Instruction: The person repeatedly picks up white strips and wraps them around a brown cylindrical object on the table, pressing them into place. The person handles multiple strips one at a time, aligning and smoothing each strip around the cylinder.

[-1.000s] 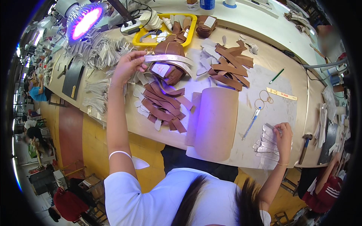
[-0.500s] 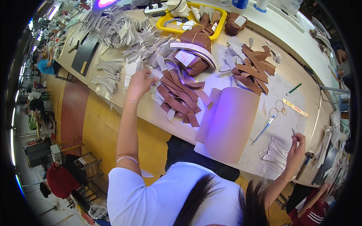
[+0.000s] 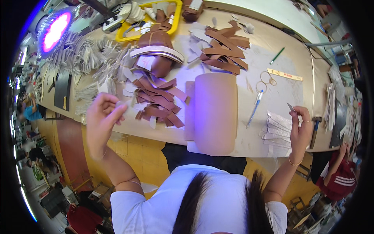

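My left hand (image 3: 102, 121) is raised over the table's near edge, left of a pile of brown leather strips (image 3: 159, 102). Its thumb and fingertips pinch a small pale piece (image 3: 122, 105), partly blurred. On the right, my right hand (image 3: 300, 130) holds a small grey flat piece (image 3: 290, 106) upright between thumb and fingers. Beside that hand, several pale strips (image 3: 277, 126) lie fanned out. Between my hands a tan curved sheet-covered block (image 3: 216, 113) sits at the table's front. Behind the left pile is a tied brown leather bundle (image 3: 156, 41) with a white tag.
Another pile of brown strips (image 3: 226, 48) lies farther back, near a yellow tray (image 3: 177, 19). Bundles of pale strips (image 3: 89, 58) cover the left. A pen (image 3: 255, 107), rings (image 3: 261, 86), a ruler (image 3: 286, 74) and a hammer (image 3: 316, 126) lie right. A lit lamp (image 3: 56, 33) hangs upper left.
My left hand has drawn back from the pale strips toward me, a small pale piece in its fingers. My right hand keeps its grey piece. The whole view has shifted.
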Tool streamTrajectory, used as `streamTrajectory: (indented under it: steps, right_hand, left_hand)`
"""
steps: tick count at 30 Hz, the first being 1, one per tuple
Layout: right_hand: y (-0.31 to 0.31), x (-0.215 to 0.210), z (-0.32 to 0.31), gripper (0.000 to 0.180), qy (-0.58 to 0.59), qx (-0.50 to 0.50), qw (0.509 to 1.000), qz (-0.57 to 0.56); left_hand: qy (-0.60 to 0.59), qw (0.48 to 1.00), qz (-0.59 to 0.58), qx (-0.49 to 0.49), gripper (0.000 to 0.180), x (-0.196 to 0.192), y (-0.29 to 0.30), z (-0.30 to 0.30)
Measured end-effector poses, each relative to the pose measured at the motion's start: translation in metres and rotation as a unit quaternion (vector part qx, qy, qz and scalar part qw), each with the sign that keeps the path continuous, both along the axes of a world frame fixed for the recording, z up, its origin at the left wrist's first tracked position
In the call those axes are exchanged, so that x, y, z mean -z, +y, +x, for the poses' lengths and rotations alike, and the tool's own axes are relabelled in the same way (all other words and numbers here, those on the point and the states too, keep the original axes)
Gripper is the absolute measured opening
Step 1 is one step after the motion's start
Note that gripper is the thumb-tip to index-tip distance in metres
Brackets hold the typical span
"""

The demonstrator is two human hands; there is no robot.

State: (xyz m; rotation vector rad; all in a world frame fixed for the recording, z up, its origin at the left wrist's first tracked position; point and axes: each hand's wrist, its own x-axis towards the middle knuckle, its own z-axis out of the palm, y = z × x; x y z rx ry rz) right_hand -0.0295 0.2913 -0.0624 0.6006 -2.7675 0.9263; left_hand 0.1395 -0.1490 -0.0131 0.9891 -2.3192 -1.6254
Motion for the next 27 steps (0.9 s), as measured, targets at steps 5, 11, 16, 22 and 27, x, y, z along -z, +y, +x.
streamTrajectory:
  steps: [5,11,16,22,27]
  right_hand:
    - [-0.019,-0.011,0.007,0.010,-0.006,-0.018,0.996,-0.083]
    - [-0.025,-0.025,0.018,0.012,0.006,-0.008,0.967,-0.256]
    - [-0.050,-0.055,0.040,0.007,-0.192,-0.053,0.938,-0.284]
    - [-0.116,-0.034,0.052,0.014,-0.357,-0.195,0.905,-0.124]
    - [-0.135,-0.031,0.051,0.014,-0.387,-0.196,0.896,-0.098]
  left_hand:
    - [0.196,0.964,0.106,0.146,0.018,-0.044,0.031,0.013]
    - [0.192,0.903,0.330,0.196,0.020,0.007,0.092,-0.020]
    - [0.031,0.913,0.374,0.161,0.017,0.060,0.112,-0.030]
    - [0.036,0.886,0.433,0.159,0.034,0.059,0.110,-0.026]
    - [0.025,0.873,0.462,0.156,0.043,0.057,0.108,-0.024]
